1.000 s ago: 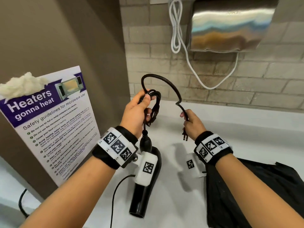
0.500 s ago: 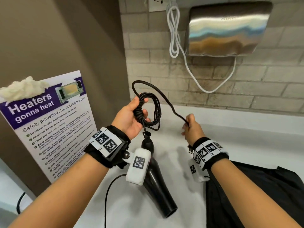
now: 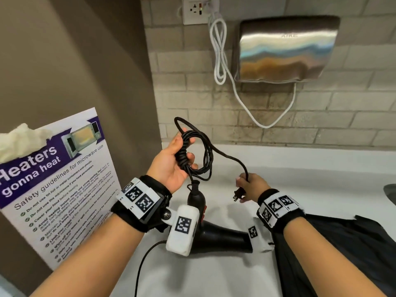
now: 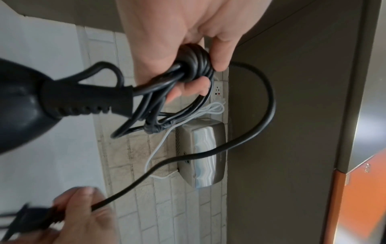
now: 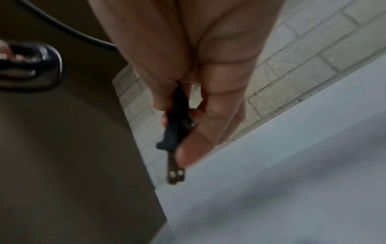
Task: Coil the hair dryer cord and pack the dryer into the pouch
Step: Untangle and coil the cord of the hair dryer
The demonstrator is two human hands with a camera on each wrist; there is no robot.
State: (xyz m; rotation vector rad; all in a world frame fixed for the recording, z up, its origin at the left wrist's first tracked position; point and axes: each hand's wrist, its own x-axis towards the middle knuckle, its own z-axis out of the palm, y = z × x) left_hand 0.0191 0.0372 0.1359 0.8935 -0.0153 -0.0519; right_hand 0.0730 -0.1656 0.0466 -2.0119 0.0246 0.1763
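Observation:
The black hair dryer [image 3: 222, 234] hangs by its cord just over the white counter [image 3: 214, 275], barrel pointing right. My left hand [image 3: 173, 163] grips the coiled black cord [image 3: 185, 155], several loops wound into a tight bundle [image 4: 194, 64] between thumb and fingers. A free length of cord [image 3: 231, 157] arcs right to my right hand [image 3: 250, 185], which pinches it just above the two-pronged plug [image 3: 239, 195]; the plug [image 5: 177, 132] shows blurred between my fingers. The black pouch [image 3: 342, 254] lies on the counter at the lower right, under my right forearm.
A steel hand dryer [image 3: 287, 48] with a looped white cable [image 3: 219, 52] hangs on the brick wall below a socket [image 3: 196, 10]. A microwave safety poster [image 3: 53, 183] leans against the brown panel at left. A thin black wire [image 3: 145, 260] runs from my left wrist camera.
My right hand has carried the plug end down and to the right, pulling the free loop lower. The left hand's coil has gained wraps, and the hanging dryer's barrel has swung from downward to rightward.

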